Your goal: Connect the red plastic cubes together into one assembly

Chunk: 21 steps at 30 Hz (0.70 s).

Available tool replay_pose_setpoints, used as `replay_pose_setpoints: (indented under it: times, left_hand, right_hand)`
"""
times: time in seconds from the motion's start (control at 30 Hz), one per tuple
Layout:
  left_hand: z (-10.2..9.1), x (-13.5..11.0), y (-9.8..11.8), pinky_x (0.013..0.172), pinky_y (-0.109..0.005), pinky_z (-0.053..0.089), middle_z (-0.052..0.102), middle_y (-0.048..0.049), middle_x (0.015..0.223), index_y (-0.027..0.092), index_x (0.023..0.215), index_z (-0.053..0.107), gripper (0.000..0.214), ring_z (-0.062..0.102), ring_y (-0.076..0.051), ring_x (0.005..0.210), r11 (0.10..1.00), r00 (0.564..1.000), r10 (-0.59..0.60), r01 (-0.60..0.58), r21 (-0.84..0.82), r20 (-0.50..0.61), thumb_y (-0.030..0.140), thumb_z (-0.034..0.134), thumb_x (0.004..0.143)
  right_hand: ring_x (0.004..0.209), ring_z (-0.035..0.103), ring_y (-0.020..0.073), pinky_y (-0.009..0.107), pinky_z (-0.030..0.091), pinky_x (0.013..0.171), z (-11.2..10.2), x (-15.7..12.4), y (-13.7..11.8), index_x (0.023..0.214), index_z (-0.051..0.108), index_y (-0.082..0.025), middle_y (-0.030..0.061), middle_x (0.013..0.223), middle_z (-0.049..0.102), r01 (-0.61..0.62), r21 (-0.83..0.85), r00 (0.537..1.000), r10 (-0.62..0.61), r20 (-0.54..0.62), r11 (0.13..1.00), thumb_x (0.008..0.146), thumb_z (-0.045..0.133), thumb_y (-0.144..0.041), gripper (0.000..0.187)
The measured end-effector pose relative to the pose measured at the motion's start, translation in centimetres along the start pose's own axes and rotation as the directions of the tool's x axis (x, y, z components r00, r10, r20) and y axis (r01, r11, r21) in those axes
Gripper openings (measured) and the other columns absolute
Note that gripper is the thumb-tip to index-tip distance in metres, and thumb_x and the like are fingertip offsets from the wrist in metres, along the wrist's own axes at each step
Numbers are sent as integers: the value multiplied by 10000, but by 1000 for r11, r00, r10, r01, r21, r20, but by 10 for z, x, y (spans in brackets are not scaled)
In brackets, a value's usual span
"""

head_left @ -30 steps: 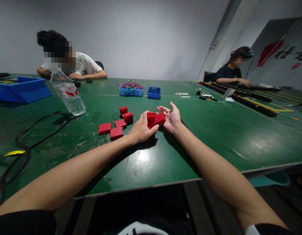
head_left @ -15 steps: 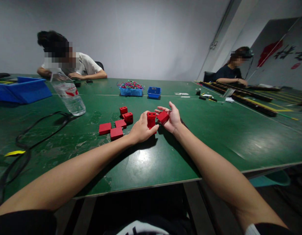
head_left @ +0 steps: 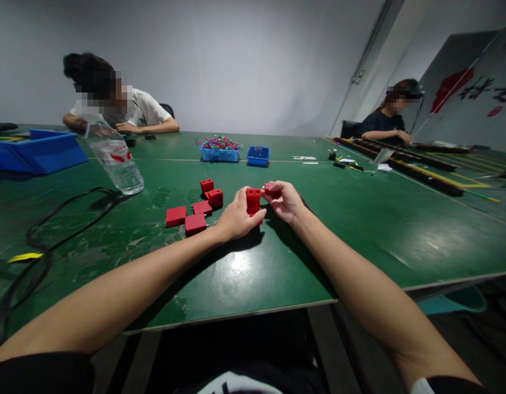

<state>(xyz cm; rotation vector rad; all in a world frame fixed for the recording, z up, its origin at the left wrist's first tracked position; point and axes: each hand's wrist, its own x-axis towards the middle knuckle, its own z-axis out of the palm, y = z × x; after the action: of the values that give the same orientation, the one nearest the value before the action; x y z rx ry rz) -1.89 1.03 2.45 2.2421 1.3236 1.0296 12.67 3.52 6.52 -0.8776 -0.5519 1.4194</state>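
My left hand (head_left: 239, 215) is wrapped round an upright red block with two holes (head_left: 253, 200) in its top. Just right of it, my right hand (head_left: 286, 202) has its fingers closed on a smaller-looking red block with a metal pin (head_left: 271, 189); much of that block is hidden by the fingers. The pin end points left, toward the top of the upright block. On the green table left of my hands lie several loose red blocks (head_left: 195, 223), some showing metal pins and others showing holes.
A water bottle (head_left: 115, 158) stands at the left near a black cable (head_left: 72, 200) and a large blue bin (head_left: 37, 153). Farther back are a blue tray of colourful small parts (head_left: 220, 154) and a small blue tray (head_left: 258, 157). Two people sit across the table.
My right hand's fingers have closed round its red block, which lay on the open fingers before. The block has turned so its pin faces left. My left hand stays in place.
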Motion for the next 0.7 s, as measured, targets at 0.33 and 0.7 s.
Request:
replay_pose_setpoints:
  times: [0.33,0.7]
  left_hand:
    - [1,0,-2,1023,-465,425,458,-174,1343,168,1339,288,669,528,-306,1216,1000,1000,13,-13,1,-3,490,563,821]
    - [5,3,-3,1041,-452,399,467,-168,1289,146,1306,318,666,514,-287,1194,996,997,-49,45,-76,-56,455,601,788]
  right_hand:
    - [556,580,67,159,514,519,-2,-2,4,725,600,-151,-14,626,636,61,-164,998,-56,33,985,802,585,-50,128]
    - [553,540,73,199,315,498,-6,2,9,985,674,-240,-47,724,673,109,-373,993,-87,75,922,717,731,-413,323]
